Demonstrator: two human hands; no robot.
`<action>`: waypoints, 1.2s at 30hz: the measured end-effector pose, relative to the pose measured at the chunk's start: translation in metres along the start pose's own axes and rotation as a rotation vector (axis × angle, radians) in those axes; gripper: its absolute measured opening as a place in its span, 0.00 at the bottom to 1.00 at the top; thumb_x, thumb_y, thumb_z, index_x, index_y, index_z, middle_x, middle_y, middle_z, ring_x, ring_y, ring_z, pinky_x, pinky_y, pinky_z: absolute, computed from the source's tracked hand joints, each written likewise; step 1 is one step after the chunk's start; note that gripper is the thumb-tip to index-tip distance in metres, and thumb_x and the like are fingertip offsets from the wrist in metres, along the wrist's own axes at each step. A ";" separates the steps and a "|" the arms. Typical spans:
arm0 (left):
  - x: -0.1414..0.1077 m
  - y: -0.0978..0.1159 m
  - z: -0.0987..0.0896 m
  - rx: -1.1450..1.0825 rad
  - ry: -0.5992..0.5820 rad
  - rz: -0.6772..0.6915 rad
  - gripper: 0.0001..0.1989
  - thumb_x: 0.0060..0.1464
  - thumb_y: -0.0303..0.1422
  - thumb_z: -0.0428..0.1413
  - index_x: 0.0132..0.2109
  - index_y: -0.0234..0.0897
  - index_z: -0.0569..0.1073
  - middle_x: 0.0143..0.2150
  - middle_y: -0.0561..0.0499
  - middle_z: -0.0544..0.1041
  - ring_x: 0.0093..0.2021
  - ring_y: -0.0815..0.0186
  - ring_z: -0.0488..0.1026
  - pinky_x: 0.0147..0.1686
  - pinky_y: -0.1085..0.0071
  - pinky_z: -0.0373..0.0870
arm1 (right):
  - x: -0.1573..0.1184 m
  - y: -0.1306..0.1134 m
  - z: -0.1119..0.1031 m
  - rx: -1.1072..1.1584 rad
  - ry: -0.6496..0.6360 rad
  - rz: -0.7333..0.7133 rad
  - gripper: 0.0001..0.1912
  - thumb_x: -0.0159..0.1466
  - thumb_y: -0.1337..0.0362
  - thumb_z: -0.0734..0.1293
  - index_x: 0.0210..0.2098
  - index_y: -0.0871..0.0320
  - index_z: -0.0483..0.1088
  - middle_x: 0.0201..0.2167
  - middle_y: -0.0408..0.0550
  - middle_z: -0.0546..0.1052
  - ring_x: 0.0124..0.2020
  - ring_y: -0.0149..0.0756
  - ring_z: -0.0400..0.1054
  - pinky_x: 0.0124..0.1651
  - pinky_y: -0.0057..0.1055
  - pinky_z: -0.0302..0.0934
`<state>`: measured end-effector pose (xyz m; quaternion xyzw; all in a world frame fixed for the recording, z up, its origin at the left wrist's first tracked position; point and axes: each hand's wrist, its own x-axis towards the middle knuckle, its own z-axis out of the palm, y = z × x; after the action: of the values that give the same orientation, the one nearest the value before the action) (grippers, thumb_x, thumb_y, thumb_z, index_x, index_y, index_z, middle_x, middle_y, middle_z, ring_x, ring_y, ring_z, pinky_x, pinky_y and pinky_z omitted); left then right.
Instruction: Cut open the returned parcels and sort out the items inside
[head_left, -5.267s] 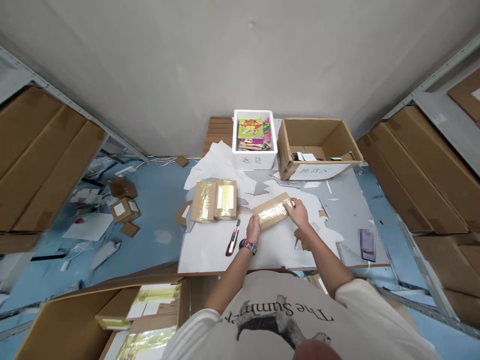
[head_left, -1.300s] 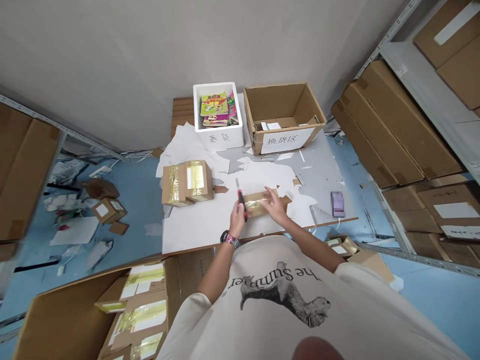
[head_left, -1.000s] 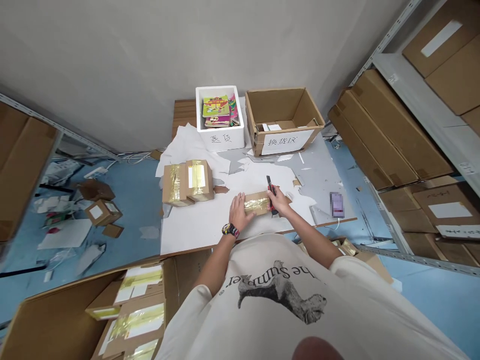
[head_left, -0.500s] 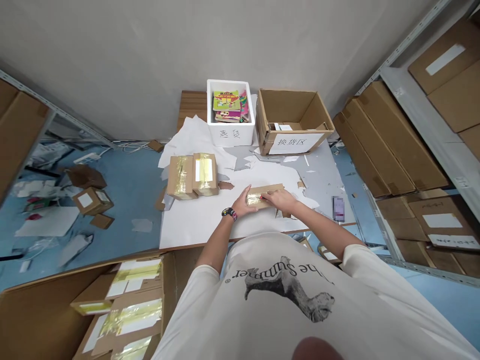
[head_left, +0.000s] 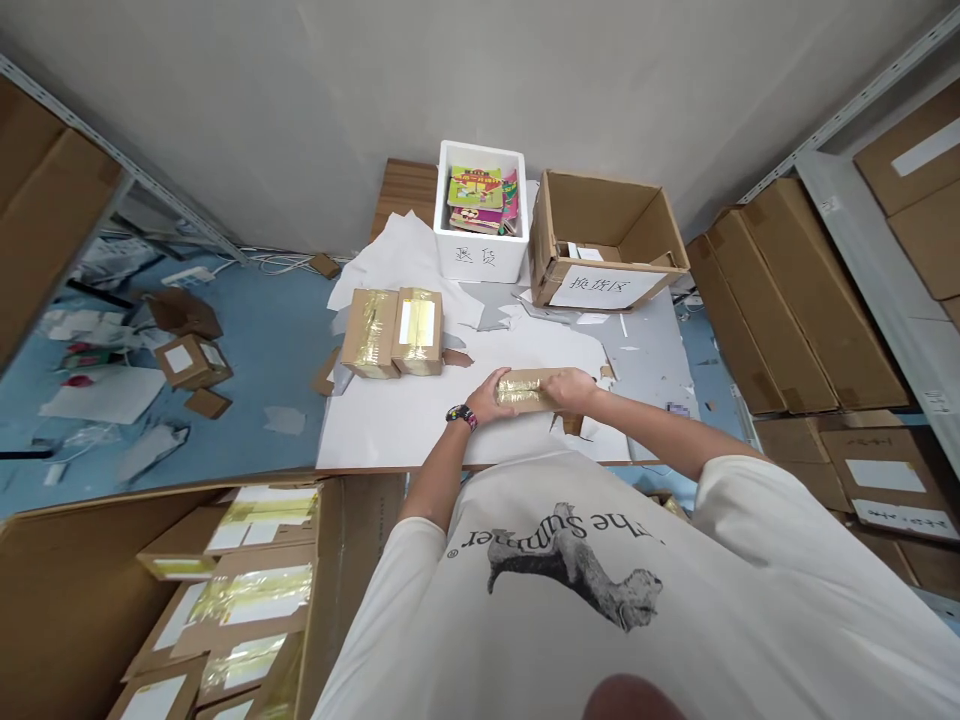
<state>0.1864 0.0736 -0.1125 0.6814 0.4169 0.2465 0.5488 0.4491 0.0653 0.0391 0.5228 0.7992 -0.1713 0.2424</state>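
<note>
Left grip [head_left: 487, 396]: clenched on taped cardboard parcel [head_left: 523, 391]
Right grip [head_left: 572, 390]: clenched on its other end
Done: two taped parcels [head_left: 394, 332], side by side

The left hand [head_left: 484, 396] and right hand [head_left: 574, 389] cover both ends of the parcel [head_left: 525, 390]. The bottom edge cuts off the near-left carton [head_left: 352, 540], and the right edge cuts off the shelf boxes [head_left: 885, 480]. The far-right item [head_left: 677, 409] is blurred, and the floor box [head_left: 193, 361] label is too small to read.
</note>
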 end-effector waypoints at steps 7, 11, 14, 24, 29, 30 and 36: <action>-0.002 0.009 -0.005 0.094 -0.004 -0.086 0.64 0.43 0.47 0.79 0.83 0.45 0.62 0.77 0.40 0.71 0.73 0.41 0.73 0.75 0.50 0.69 | -0.047 0.082 0.027 0.009 0.008 0.096 0.21 0.75 0.68 0.64 0.65 0.57 0.77 0.55 0.70 0.85 0.58 0.62 0.82 0.61 0.55 0.68; -0.003 0.019 -0.011 0.153 -0.016 -0.150 0.64 0.43 0.48 0.79 0.83 0.45 0.62 0.76 0.40 0.73 0.70 0.41 0.76 0.73 0.51 0.71 | -0.063 0.109 0.035 0.048 0.012 0.091 0.23 0.76 0.70 0.62 0.66 0.56 0.76 0.56 0.69 0.85 0.57 0.60 0.82 0.60 0.52 0.67; -0.002 0.028 -0.015 0.181 -0.019 -0.186 0.65 0.42 0.49 0.80 0.83 0.44 0.63 0.74 0.40 0.75 0.66 0.42 0.78 0.70 0.53 0.73 | -0.063 0.118 0.039 0.044 0.044 0.062 0.24 0.76 0.71 0.61 0.68 0.55 0.75 0.56 0.68 0.85 0.57 0.59 0.81 0.61 0.52 0.65; -0.002 0.044 -0.021 0.331 -0.056 -0.285 0.64 0.45 0.49 0.76 0.85 0.49 0.58 0.73 0.43 0.77 0.68 0.42 0.77 0.70 0.52 0.73 | -0.079 0.170 0.085 0.152 0.115 0.089 0.27 0.74 0.73 0.61 0.68 0.55 0.76 0.56 0.69 0.84 0.57 0.56 0.80 0.61 0.49 0.67; 0.001 0.048 -0.025 0.431 -0.098 -0.252 0.65 0.44 0.49 0.77 0.84 0.46 0.59 0.74 0.41 0.76 0.73 0.41 0.73 0.73 0.51 0.70 | -0.136 0.216 0.119 0.212 0.099 0.343 0.26 0.79 0.67 0.59 0.71 0.51 0.75 0.56 0.67 0.84 0.54 0.56 0.82 0.58 0.48 0.67; 0.005 0.049 -0.024 0.490 -0.092 -0.239 0.65 0.43 0.49 0.78 0.83 0.46 0.60 0.76 0.39 0.73 0.76 0.37 0.69 0.75 0.48 0.67 | -0.144 0.214 0.124 0.250 0.154 0.375 0.26 0.81 0.64 0.58 0.74 0.48 0.73 0.58 0.65 0.84 0.54 0.55 0.81 0.57 0.47 0.68; 0.051 0.068 0.016 0.735 -0.015 -0.033 0.50 0.56 0.48 0.73 0.81 0.49 0.67 0.86 0.39 0.58 0.85 0.29 0.48 0.81 0.31 0.37 | -0.128 0.144 0.139 0.476 0.307 0.427 0.30 0.84 0.57 0.55 0.81 0.47 0.65 0.62 0.58 0.81 0.56 0.52 0.79 0.56 0.40 0.69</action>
<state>0.2459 0.1041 -0.0586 0.8280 0.4846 0.0662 0.2743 0.6532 -0.0472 -0.0056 0.7396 0.6366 -0.2174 0.0210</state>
